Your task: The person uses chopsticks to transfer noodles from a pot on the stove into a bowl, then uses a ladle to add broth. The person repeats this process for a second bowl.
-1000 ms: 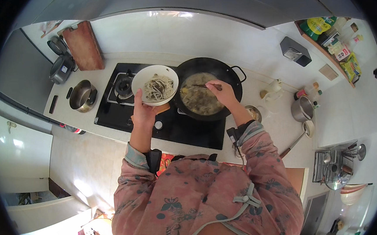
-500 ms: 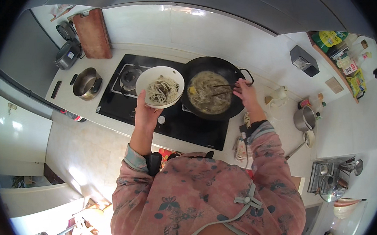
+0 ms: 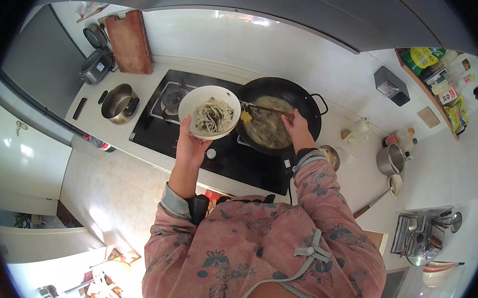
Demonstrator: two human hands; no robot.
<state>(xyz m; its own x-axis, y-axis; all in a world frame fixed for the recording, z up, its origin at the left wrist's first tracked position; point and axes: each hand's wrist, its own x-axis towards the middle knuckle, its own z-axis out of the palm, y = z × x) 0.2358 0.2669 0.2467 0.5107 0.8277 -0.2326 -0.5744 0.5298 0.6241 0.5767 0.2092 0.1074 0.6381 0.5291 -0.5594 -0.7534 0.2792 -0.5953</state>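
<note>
In my left hand point(image 3: 190, 144) is a white bowl point(image 3: 191, 103), tilted toward the wok and gripped by its near rim. Noodles point(image 3: 214, 116) lie inside it. My right hand point(image 3: 297, 128) pinches a pair of chopsticks point(image 3: 272, 109), whose tips reach across the wok to the bowl's right rim. Some noodle strands seem to hang at those tips. The black wok point(image 3: 306, 94) sits on the right burner, holding cloudy broth point(image 3: 271, 127) with noodles. A yellow piece point(image 3: 246, 117) shows at the wok's left side.
The black gas hob point(image 3: 232, 169) has a bare left burner point(image 3: 173, 98). A steel pot point(image 3: 118, 105), a rice cooker point(image 3: 95, 65) and a wooden cutting board point(image 3: 127, 43) stand left. At right are a small bowl point(image 3: 331, 156), a saucepan point(image 3: 389, 158) and a dish rack point(image 3: 416, 230).
My right hand has moved left and nearer to me, carrying the chopstick tips from the wok's middle to the bowl's rim. The view has shifted slightly.
</note>
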